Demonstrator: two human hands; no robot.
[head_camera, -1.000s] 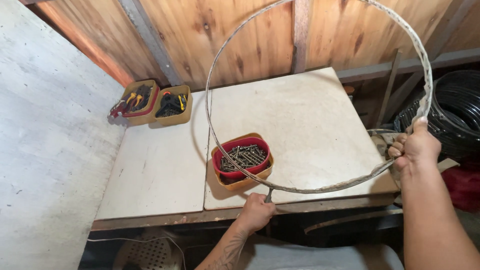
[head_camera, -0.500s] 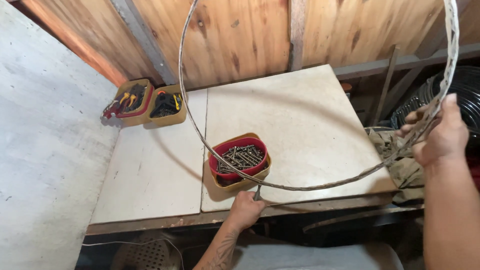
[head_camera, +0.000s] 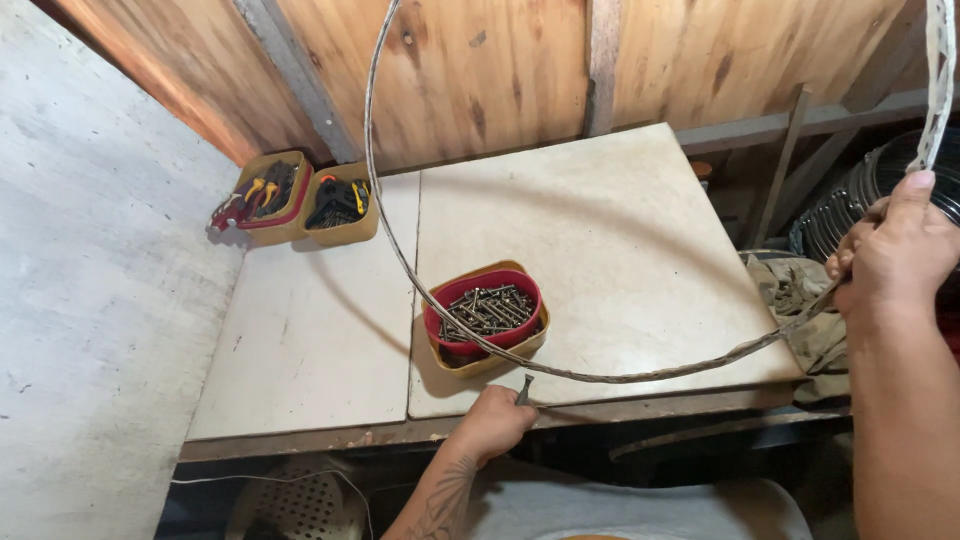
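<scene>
From the head camera, looking down, the right hand (head_camera: 890, 255) is at the right edge of the scene with its fingers curled tight around a large wire hoop (head_camera: 400, 262), thumb pointing up along the wrapped stretch of the ring. The hoop stands tilted above the table (head_camera: 610, 250): its left side rises out of the top of the picture, its low arc sweeps over the near part of the table, and its right side climbs past the right hand toward the upper right corner. The left hand (head_camera: 495, 422) rests at the near edge of the table, closed on a dark screw (head_camera: 524, 388) that sticks up from between its fingers just beneath the hoop's lowest arc. Just beyond that hand stands a red tub of screws (head_camera: 485, 310) nested in a tan one, with the hoop passing over it. At the far left of the table, against the wooden wall (head_camera: 480, 75), sit two tan tubs of hand tools (head_camera: 295, 200). A crumpled cloth (head_camera: 800, 305) lies off the table's right edge, below the right hand.
</scene>
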